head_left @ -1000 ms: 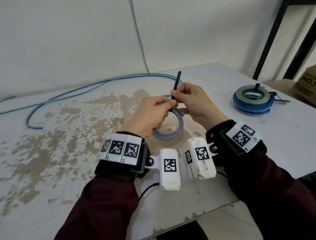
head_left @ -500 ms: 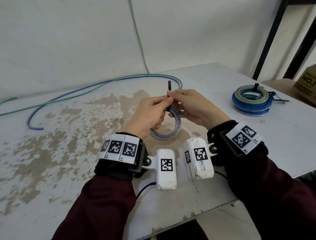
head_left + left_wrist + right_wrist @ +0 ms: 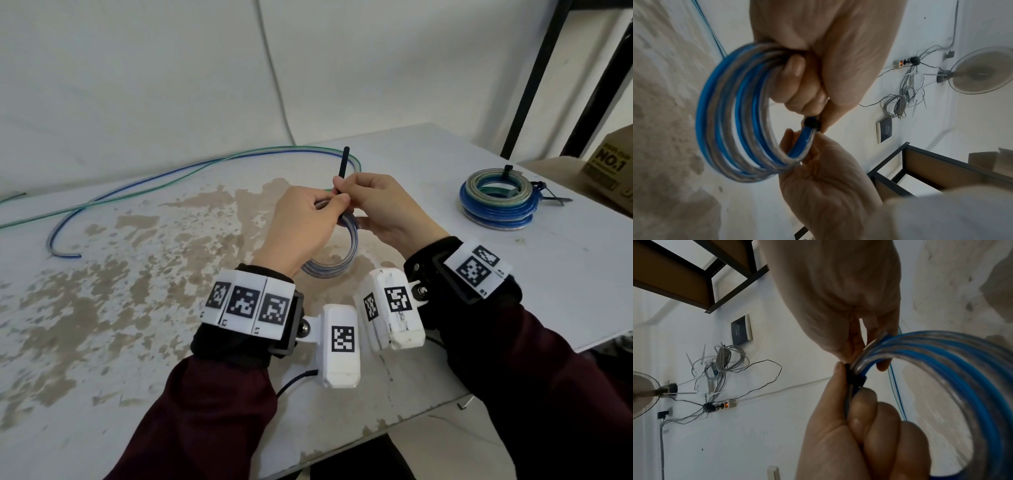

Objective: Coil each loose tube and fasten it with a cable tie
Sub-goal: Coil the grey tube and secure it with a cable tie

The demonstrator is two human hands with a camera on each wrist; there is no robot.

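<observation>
A small coil of clear and blue tube (image 3: 344, 262) hangs just above the stained table (image 3: 102, 342), held up between both hands. My left hand (image 3: 308, 222) grips the coil's top, fingers curled through the ring (image 3: 719, 121). A black cable tie (image 3: 342, 164) wraps the coil beside those fingers; its head (image 3: 812, 124) shows by the left thumb, and again in the right wrist view (image 3: 856, 379). My right hand (image 3: 383, 205) pinches the tie's tail, which sticks up above the knuckles. Two long loose tubes, blue and green (image 3: 154, 178), lie across the back of the table.
A stack of tied blue, clear and green coils (image 3: 496, 205) sits at the right of the table. A cardboard box (image 3: 613, 171) and a black shelf frame (image 3: 527, 78) stand beyond the right edge. A white wall rises behind the table.
Both hands keep hold of the coil and tie. The tie's tail showed shorter half a second ago and now sticks up longer again, leaning slightly right. The hands have shifted a little left.
</observation>
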